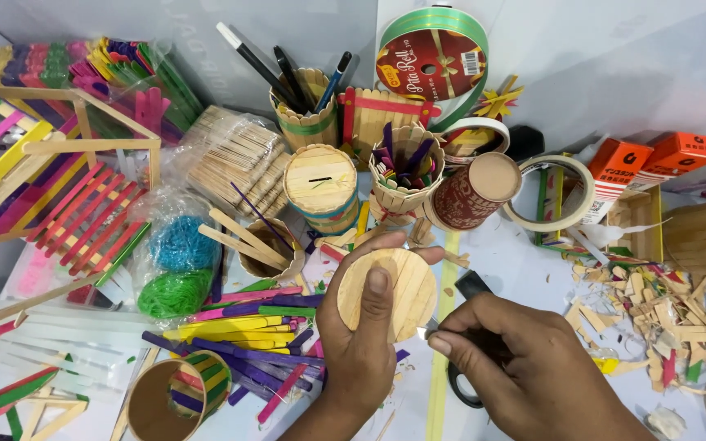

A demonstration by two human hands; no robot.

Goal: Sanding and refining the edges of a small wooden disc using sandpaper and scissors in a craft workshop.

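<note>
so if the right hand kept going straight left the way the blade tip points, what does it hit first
Most likely the round wooden disc held in the left hand. The right hand aims its cutting tool at the disc's lower right edge, seemingly touching or nearly so; depth is unclear.

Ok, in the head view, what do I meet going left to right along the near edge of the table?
Open stick-covered tube → pile of coloured craft sticks → left hand holding the round wooden disc → right hand on the black-handled scissors → heap of wood offcuts.
</note>
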